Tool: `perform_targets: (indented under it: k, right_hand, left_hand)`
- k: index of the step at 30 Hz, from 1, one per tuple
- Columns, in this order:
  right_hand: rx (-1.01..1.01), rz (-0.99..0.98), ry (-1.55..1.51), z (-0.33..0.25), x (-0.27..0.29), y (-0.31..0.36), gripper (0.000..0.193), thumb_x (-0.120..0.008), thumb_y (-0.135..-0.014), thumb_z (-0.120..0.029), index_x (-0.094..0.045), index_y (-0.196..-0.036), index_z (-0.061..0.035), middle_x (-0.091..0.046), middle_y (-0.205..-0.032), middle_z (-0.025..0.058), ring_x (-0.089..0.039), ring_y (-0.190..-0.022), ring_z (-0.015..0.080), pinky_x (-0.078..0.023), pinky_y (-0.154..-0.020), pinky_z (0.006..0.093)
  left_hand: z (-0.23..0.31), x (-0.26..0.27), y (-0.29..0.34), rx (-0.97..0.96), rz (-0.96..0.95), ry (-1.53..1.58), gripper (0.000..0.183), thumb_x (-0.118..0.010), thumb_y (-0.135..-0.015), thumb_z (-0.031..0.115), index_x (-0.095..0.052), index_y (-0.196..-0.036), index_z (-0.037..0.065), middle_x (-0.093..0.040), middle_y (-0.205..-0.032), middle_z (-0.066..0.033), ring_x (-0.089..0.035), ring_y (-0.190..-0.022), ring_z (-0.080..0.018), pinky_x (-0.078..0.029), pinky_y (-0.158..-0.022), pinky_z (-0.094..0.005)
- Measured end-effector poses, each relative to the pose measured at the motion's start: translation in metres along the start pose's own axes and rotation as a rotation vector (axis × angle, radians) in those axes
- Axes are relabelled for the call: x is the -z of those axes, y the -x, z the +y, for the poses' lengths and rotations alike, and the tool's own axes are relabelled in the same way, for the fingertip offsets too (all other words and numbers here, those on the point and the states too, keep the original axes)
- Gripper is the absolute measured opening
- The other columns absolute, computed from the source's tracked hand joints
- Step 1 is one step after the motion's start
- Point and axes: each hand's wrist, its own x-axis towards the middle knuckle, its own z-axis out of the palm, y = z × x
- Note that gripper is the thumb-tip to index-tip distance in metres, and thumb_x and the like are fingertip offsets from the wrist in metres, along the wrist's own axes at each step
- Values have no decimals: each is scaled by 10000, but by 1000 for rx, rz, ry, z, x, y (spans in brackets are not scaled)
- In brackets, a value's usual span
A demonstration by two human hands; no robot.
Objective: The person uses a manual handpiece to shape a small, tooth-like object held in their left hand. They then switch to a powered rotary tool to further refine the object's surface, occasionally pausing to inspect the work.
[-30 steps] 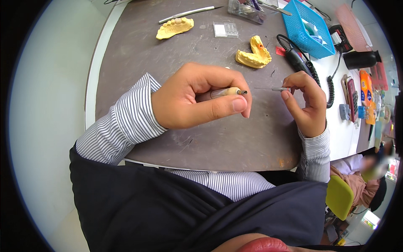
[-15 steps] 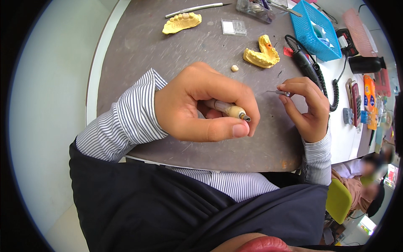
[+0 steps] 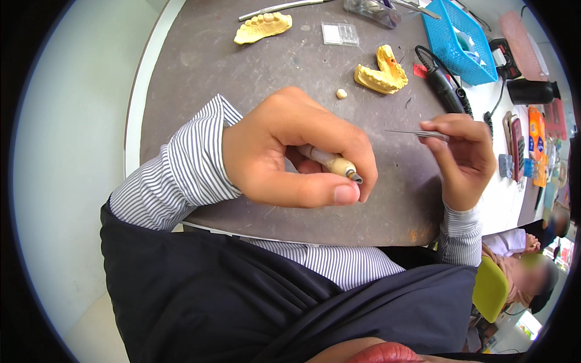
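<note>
My left hand [image 3: 296, 142] is wrapped round a pen-like handle [image 3: 339, 165] with a pale barrel, a beige end and a short metal tip. The tip points right, just beyond my thumb and forefinger. Off to the right, my right hand [image 3: 466, 160] pinches a slender pointed metal instrument [image 3: 436, 135], its fine end aimed left. The two tools are apart, above the table. Beyond my hands lies a small cream tooth crown [image 3: 341, 94]. A yellow dental cast [image 3: 382, 78] stands near it, and a second yellow cast [image 3: 264, 29] with pale teeth sits farther left.
A small clear case [image 3: 340, 34] and a thin rod-like tool [image 3: 281, 9] lie at the back of the table. On the right are a black corded handpiece [image 3: 445, 89], a blue basket [image 3: 463, 45] and a dark bottle [image 3: 532, 92]. People sit at the far right.
My right hand has moved right and slightly down, and more of the pointed instrument's length now shows. My left hand stays nearly in place with the handle.
</note>
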Motion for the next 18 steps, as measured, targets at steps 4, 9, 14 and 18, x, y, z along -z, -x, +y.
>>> perform_targets:
  k: [4, 9, 14, 18]
  right_hand:
    - [220, 28, -274, -8, 9, 12, 301, -641, -752, 44, -459, -987, -5, -613, -834, 172, -622, -778, 242, -516, -683, 287]
    - [326, -122, -242, -16, 10, 14, 363, -664, -739, 16, -461, -1038, -16, -611, -862, 196, -605, -696, 215, -488, -562, 251]
    - [321, -179, -59, -22, 9, 9, 307, -638, -800, -62, -467, -1055, -40, -600, -847, 169, -567, -659, 182, -484, -535, 233]
    - [302, -204, 25, -26, 10, 8, 312, -631, -799, -40, -466, -1064, -37, -608, -853, 178, -582, -682, 198, -487, -560, 244]
  left_hand:
    - [-5, -2, -2, 191, -28, -45, 133, -581, -758, 121, -641, -832, 28, -603, -635, -47, -499, -449, -103, -371, -426, -219]
    - [-12, -8, -7, 250, -73, -58, 143, -568, -779, 125, -637, -859, 29, -609, -661, -60, -513, -473, -98, -370, -442, -226]
    - [-11, -9, -8, 279, -79, -78, 142, -574, -792, 131, -636, -860, 23, -626, -702, -65, -535, -504, -108, -388, -465, -224]
    - [-14, -11, -7, 257, -55, -100, 138, -578, -801, 129, -637, -860, 19, -643, -734, -71, -567, -537, -116, -415, -491, -219]
